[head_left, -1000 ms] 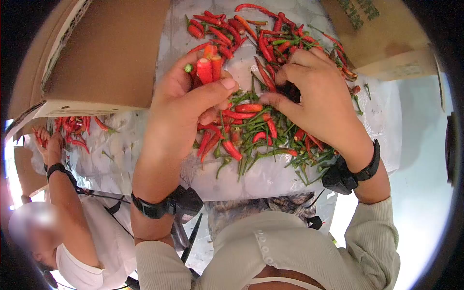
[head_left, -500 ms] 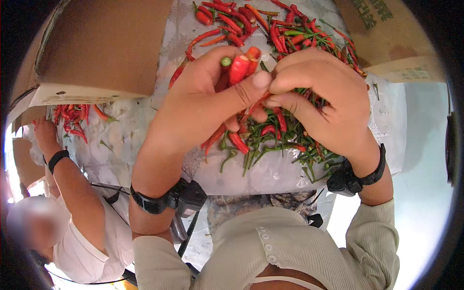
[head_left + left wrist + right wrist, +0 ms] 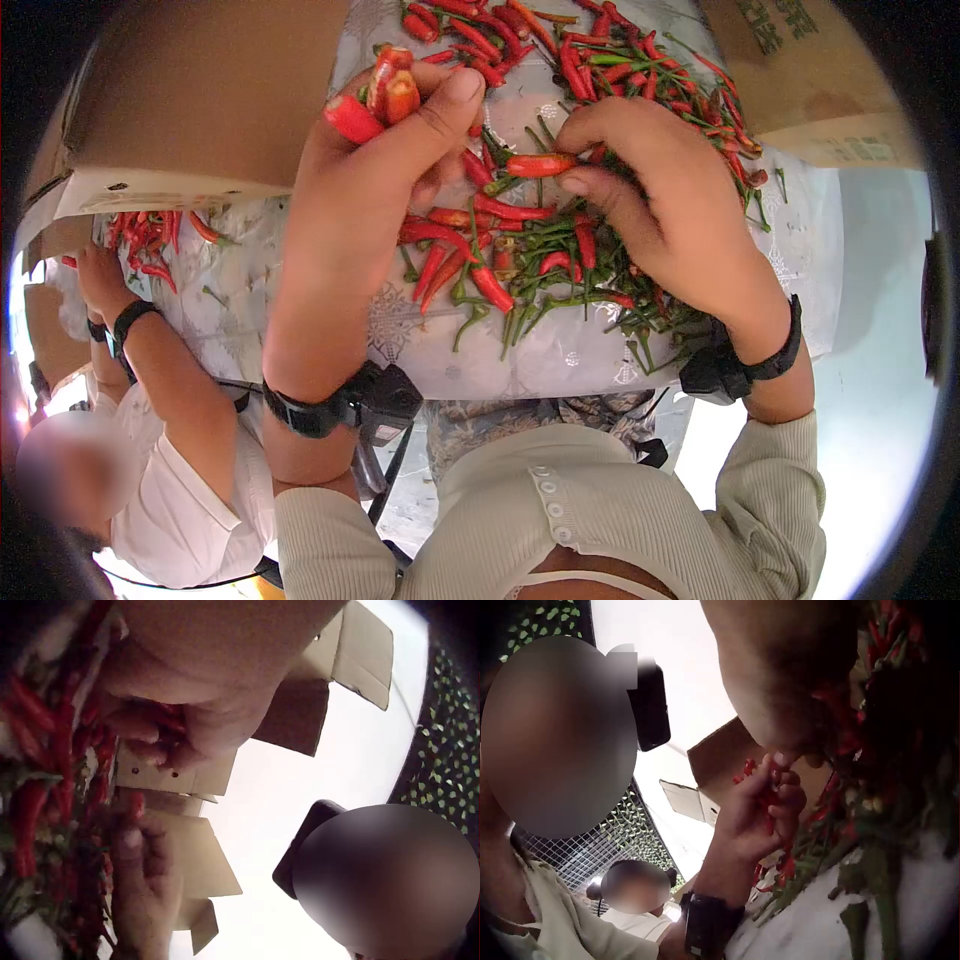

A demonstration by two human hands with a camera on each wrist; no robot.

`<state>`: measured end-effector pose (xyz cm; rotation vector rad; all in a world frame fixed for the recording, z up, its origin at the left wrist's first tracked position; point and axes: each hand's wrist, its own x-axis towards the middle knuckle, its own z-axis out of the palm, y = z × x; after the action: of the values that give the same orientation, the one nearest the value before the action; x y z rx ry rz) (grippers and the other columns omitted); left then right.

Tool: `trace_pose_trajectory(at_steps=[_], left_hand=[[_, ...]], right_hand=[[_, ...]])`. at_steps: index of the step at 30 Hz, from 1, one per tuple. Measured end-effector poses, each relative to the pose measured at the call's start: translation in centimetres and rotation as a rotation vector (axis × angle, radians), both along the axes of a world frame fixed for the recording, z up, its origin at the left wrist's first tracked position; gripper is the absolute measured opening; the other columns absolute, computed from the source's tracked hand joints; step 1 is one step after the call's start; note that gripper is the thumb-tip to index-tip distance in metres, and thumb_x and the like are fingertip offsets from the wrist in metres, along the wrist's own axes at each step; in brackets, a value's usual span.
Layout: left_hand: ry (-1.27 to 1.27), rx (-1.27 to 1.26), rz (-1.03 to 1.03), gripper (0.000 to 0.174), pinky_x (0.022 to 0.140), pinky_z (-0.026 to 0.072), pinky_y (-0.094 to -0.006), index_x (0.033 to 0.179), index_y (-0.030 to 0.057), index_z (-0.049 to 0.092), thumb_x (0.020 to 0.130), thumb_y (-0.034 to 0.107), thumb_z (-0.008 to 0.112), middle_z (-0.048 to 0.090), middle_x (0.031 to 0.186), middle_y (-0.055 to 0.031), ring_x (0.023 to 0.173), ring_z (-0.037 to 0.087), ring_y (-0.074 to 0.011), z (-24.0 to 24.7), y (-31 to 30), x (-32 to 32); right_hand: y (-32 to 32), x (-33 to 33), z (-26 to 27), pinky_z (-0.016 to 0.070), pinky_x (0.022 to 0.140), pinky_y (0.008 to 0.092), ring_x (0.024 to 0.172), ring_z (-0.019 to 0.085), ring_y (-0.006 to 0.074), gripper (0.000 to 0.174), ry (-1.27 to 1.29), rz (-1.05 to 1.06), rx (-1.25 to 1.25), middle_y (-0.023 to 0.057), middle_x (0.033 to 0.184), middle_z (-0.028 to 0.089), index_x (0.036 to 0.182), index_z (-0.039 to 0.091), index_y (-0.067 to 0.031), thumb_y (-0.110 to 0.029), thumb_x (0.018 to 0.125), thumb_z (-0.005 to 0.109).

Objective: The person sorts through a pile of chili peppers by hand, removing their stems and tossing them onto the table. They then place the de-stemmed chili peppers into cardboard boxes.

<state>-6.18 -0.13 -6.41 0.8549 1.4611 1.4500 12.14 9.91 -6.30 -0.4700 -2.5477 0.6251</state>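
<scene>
My left hand [image 3: 365, 190] curls round several red chillies [image 3: 352, 119], whose cut ends stick up above the fist in the head view. Thumb and forefinger of my right hand [image 3: 680, 210] pinch one orange-red chilli [image 3: 541, 165] that points left. Beneath both hands lies a pile of red chillies [image 3: 491, 288] mixed with green stems [image 3: 545, 237]. In the left wrist view the right hand [image 3: 146, 885] shows low in the picture with a chilli tip at its thumb. The right wrist view shows the left hand [image 3: 754, 810] holding its bunch.
More red chillies [image 3: 575, 70] spread along the far side of the plastic-covered table [image 3: 470, 370]. Cardboard boxes stand at the left [image 3: 200, 110] and right [image 3: 810, 90]. Another person [image 3: 185, 460] sits at the left, hands by a small chilli heap [image 3: 150, 240].
The hands met in the middle half a second ago and are now apart. My left hand has moved left with its bunch; a chilli now shows in my right fingertips.
</scene>
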Motion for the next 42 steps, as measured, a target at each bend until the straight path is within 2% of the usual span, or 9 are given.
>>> trace_pose_trajectory(at_steps=[7, 18, 21, 28, 30, 33, 35, 38, 42], left_hand=[[0.043, -0.122, -0.365, 0.028, 0.047, 0.0362, -0.0175, 0.104, 0.0026, 0.061, 0.090, 0.026, 0.064, 0.066, 0.080, -0.0054, 0.059, 0.053, -0.0053, 1.4, -0.2, 1.0], [0.354, 0.155, -0.298, 0.024, 0.048, 0.0355, -0.0169, 0.096, 0.0017, 0.062, 0.088, 0.024, 0.066, 0.063, 0.072, -0.0028, 0.059, 0.053, -0.0043, -0.2, -0.1, 1.2], [0.285, 0.077, -0.381, 0.024, 0.047, 0.0357, -0.0177, 0.093, 0.0014, 0.062, 0.087, 0.024, 0.066, 0.063, 0.074, -0.0037, 0.058, 0.053, -0.0047, 0.7, -0.3, 1.4], [0.095, 0.167, -0.492, 0.024, 0.048, 0.0365, -0.0205, 0.089, 0.0014, 0.060, 0.085, 0.025, 0.064, 0.061, 0.080, -0.0062, 0.059, 0.052, -0.0078, 0.9, -0.3, 1.3], [0.148, 0.191, -0.392, 0.025, 0.047, 0.0358, -0.0207, 0.091, 0.0015, 0.059, 0.086, 0.025, 0.063, 0.060, 0.081, -0.0070, 0.057, 0.050, -0.0078, 0.1, -0.2, 1.5], [0.007, 0.079, -0.260, 0.025, 0.046, 0.0315, -0.0184, 0.098, 0.0008, 0.058, 0.087, 0.023, 0.061, 0.060, 0.083, -0.0064, 0.052, 0.043, -0.0049, 1.1, -0.2, 1.0], [-0.204, 0.191, -0.172, 0.023, 0.045, 0.0275, -0.0163, 0.099, 0.0013, 0.060, 0.087, 0.021, 0.064, 0.063, 0.080, -0.0041, 0.052, 0.040, -0.0008, 1.4, 0.0, 0.9], [-0.170, 0.196, -0.161, 0.018, 0.044, 0.0251, -0.0167, 0.098, 0.0012, 0.053, 0.088, 0.015, 0.058, 0.052, 0.073, -0.0018, 0.049, 0.035, -0.0029, 0.6, 0.1, 0.6], [-0.070, 0.123, -0.174, 0.016, 0.044, 0.0244, -0.0169, 0.093, 0.0020, 0.051, 0.091, 0.017, 0.056, 0.044, 0.069, 0.0005, 0.052, 0.034, -0.0037, 0.6, -0.1, 0.5]], right_hand=[[0.1, 0.4, 1.3, 0.0468, 0.074, 0.0283, 0.080, 0.061, 0.0185, 0.016, 0.172, 0.034, -0.215, 0.0077, 0.086, 0.065, 0.089, 0.064, -0.0006, -0.003, 0.075, 0.071], [0.6, 1.0, 1.5, 0.0464, 0.067, 0.0280, 0.072, 0.061, 0.0166, 0.011, 0.090, 0.073, -0.308, 0.0070, 0.082, 0.066, 0.084, 0.065, -0.0008, -0.003, 0.075, 0.071], [1.6, 1.1, 1.6, 0.0451, 0.065, 0.0280, 0.070, 0.059, 0.0163, 0.010, 0.137, 0.268, -0.182, 0.0066, 0.080, 0.065, 0.083, 0.065, -0.0010, -0.007, 0.077, 0.071], [2.3, 1.2, 1.4, 0.0446, 0.064, 0.0291, 0.073, 0.058, 0.0171, 0.015, 0.155, 0.384, -0.694, 0.0090, 0.081, 0.064, 0.085, 0.065, -0.0012, -0.014, 0.079, 0.070], [2.3, 1.5, 2.1, 0.0456, 0.066, 0.0297, 0.075, 0.059, 0.0173, 0.015, 0.122, 0.347, -0.825, 0.0090, 0.084, 0.064, 0.087, 0.066, -0.0019, -0.011, 0.077, 0.071], [1.8, 1.3, 1.0, 0.0469, 0.070, 0.0294, 0.077, 0.060, 0.0195, 0.020, 0.135, -0.068, -0.107, 0.0073, 0.087, 0.063, 0.091, 0.067, -0.0050, -0.005, 0.072, 0.073], [2.0, 1.3, 1.2, 0.0479, 0.073, 0.0308, 0.081, 0.060, 0.0225, 0.027, 0.169, -0.010, 0.196, 0.0064, 0.087, 0.062, 0.091, 0.069, -0.0087, 0.001, 0.066, 0.072], [1.1, 2.6, 2.7, 0.0477, 0.072, 0.0337, 0.087, 0.059, 0.0237, 0.026, -0.016, 0.282, -0.051, 0.0053, 0.090, 0.061, 0.085, 0.069, -0.0094, 0.000, 0.061, 0.070], [-0.6, 2.2, 1.4, 0.0477, 0.069, 0.0375, 0.084, 0.058, 0.0267, 0.018, -0.171, 0.324, 0.007, 0.0048, 0.089, 0.060, 0.078, 0.065, -0.0074, -0.001, 0.062, 0.070]])
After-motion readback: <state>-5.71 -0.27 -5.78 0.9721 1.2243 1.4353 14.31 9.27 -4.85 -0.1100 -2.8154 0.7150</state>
